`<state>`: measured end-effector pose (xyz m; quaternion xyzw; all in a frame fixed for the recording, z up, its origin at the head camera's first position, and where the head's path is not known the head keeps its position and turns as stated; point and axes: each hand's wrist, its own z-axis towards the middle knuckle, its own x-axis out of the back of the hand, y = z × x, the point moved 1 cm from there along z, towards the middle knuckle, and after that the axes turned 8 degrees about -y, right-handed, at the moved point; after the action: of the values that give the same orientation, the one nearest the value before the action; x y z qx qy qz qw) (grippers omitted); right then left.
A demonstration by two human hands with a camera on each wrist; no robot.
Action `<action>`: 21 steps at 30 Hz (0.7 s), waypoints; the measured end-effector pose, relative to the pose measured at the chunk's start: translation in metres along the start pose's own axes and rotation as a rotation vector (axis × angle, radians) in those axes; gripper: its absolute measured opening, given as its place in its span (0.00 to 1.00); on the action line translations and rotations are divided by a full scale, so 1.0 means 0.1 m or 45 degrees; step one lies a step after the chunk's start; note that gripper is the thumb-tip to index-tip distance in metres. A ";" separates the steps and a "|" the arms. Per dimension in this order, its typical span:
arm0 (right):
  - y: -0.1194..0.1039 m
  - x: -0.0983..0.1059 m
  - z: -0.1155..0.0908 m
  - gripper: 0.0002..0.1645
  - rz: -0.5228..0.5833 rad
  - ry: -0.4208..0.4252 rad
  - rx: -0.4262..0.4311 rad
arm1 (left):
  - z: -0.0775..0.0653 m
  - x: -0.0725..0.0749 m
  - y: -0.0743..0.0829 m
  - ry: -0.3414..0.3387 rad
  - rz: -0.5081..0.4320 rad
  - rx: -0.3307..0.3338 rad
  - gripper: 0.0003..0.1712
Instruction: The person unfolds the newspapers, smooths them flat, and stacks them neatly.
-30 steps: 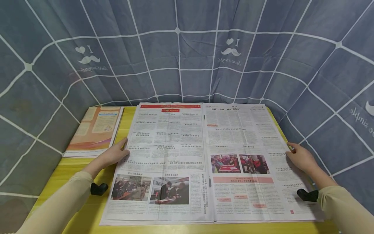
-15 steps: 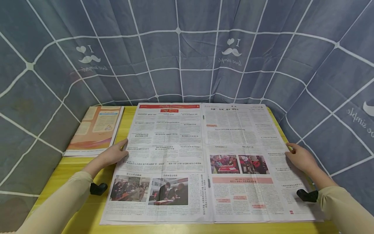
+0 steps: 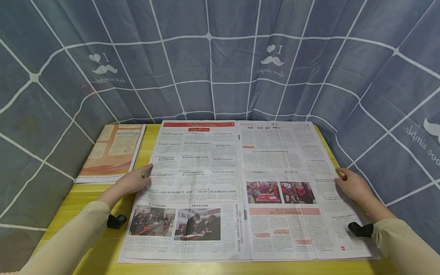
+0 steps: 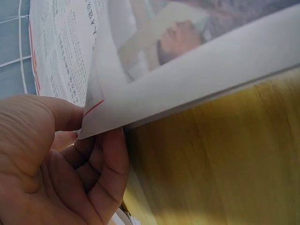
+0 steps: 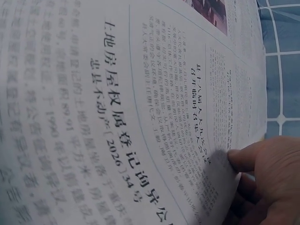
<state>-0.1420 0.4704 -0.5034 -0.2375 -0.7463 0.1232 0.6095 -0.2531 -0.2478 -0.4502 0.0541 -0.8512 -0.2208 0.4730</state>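
An open newspaper point(image 3: 282, 164) lies spread across the yellow table, with columns of print and several colour photos on its two facing pages. My left hand point(image 3: 132, 181) pinches its left edge. The left wrist view shows the thumb of that hand point(image 4: 28, 136) over the paper point(image 4: 154, 93) and curled fingers under it, the sheet's edge raised off the table. At the opposite side, my right hand point(image 3: 355, 187) pinches the right edge. In the right wrist view, the thumb of that hand point(image 5: 274, 176) presses on the printed face point(image 5: 154, 117), with the other fingers partly hidden behind it.
A stack of folded papers with an orange cover point(image 3: 111, 152) sits at the table's back left, beyond my left forearm. The yellow tabletop point(image 3: 89, 202) shows around the newspaper. A grey-blue curtain point(image 3: 227, 61) with white lines encloses the back and sides.
The newspaper's pages and my right hand have shifted very slightly to the left. Both hands keep their hold on the edges.
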 end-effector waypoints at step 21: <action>0.08 0.04 -0.01 0.30 -0.055 -0.029 0.005 | -0.14 0.07 -0.08 0.047 0.170 0.062 0.47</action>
<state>-0.1402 0.4795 -0.5041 -0.2186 -0.7579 0.1142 0.6040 -0.2466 -0.2620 -0.4419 0.0127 -0.8492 -0.1670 0.5009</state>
